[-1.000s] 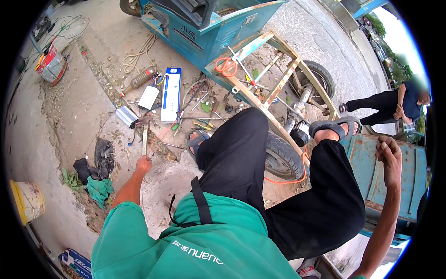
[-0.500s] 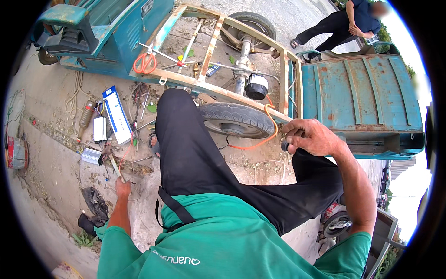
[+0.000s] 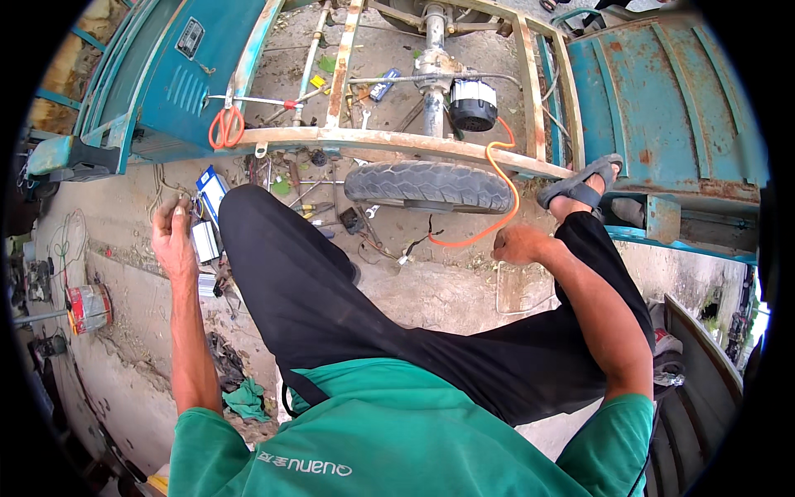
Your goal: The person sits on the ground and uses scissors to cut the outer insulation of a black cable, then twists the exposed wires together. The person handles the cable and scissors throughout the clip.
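Note:
My left hand (image 3: 173,238) is raised on the left beside a white box (image 3: 204,241), its fingers pointing up and partly bent, with a gap between them. No object shows in it. My right hand (image 3: 522,244) hangs with curled fingers over the ground in front of the tyre (image 3: 431,185). Whatever it may hold is hidden. Close to this hand an orange cable (image 3: 515,197) loops from the black and silver motor (image 3: 474,106) down to the ground. Orange-handled scissors (image 3: 226,128) hang on the rusty frame (image 3: 389,142).
A teal cab (image 3: 174,99) stands at left, a rusty teal cargo bed (image 3: 654,99) at right. My sandalled foot (image 3: 582,189) rests by the frame. Tools and a wrench (image 3: 372,211) lie near the tyre. A red and white bucket (image 3: 89,308) stands far left.
My view has shifted down and closer to the frame. My left hand has risen from the tools on the ground. The small black round piece in my right hand no longer shows.

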`<action>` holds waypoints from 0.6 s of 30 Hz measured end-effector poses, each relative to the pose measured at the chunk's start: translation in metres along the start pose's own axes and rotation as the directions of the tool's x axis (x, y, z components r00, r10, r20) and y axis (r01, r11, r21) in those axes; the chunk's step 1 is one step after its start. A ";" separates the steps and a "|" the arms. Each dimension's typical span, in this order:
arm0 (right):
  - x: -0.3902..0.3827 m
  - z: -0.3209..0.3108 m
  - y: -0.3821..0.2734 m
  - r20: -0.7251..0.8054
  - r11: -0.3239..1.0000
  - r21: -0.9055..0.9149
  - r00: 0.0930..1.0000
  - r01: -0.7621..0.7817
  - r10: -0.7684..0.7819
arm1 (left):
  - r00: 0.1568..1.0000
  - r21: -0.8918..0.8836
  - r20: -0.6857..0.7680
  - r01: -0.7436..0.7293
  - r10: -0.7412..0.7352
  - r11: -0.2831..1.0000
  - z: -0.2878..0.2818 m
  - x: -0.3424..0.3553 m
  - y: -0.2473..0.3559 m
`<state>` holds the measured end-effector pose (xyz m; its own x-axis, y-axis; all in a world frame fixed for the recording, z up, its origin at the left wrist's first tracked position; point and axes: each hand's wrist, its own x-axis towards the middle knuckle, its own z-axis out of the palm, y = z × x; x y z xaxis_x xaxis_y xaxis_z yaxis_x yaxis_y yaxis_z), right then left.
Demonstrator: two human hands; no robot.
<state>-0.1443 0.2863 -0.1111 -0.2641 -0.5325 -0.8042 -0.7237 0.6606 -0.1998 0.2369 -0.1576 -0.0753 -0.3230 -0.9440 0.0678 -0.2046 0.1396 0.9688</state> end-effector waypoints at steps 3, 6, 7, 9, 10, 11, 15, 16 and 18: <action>0.014 0.030 -0.023 -0.123 0.986 0.148 0.990 0.082 -0.064 | 0.966 -0.098 0.174 -0.177 0.192 0.979 0.086 0.005 0.045; 0.018 0.051 -0.054 -0.249 0.975 0.065 0.950 0.212 -0.190 | 0.907 -0.245 0.360 -0.134 0.218 0.960 0.167 -0.016 0.047; 0.022 0.053 -0.061 -0.300 0.973 -0.015 0.927 0.231 -0.224 | 0.891 -0.196 0.412 -0.116 0.189 0.974 0.189 -0.027 0.040; 0.037 0.062 -0.068 -0.385 0.949 -0.185 0.870 0.254 -0.308 | 0.854 -0.138 0.518 0.025 0.051 0.990 0.216 -0.045 -0.005; 0.045 0.065 -0.069 -0.415 0.945 -0.266 0.862 0.192 -0.292 | 0.805 -0.011 0.592 0.063 -0.044 0.998 0.221 -0.050 -0.008; 0.055 0.071 -0.064 -0.417 0.947 -0.298 0.876 0.120 -0.243 | 0.743 0.112 0.664 0.016 -0.087 0.994 0.224 -0.048 -0.009; 0.078 0.082 -0.057 -0.224 0.938 -0.345 0.974 -0.036 -0.045 | 0.698 0.175 0.695 0.065 -0.170 0.982 0.221 -0.033 -0.006; 0.081 0.083 -0.057 -0.119 0.945 -0.324 0.993 -0.032 -0.007 | 0.706 0.186 0.678 0.105 -0.205 0.977 0.218 -0.029 -0.008; 0.078 0.083 -0.055 -0.009 0.949 -0.315 1.000 0.002 -0.005 | 0.724 0.171 0.648 0.162 -0.235 0.972 0.218 -0.023 -0.014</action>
<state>-0.0725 0.2520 -0.2095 -0.2662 -0.5408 -0.7979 -0.8882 0.4593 -0.0150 0.0463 -0.0726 -0.1426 -0.7845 -0.5230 -0.3332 -0.4095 0.0335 0.9117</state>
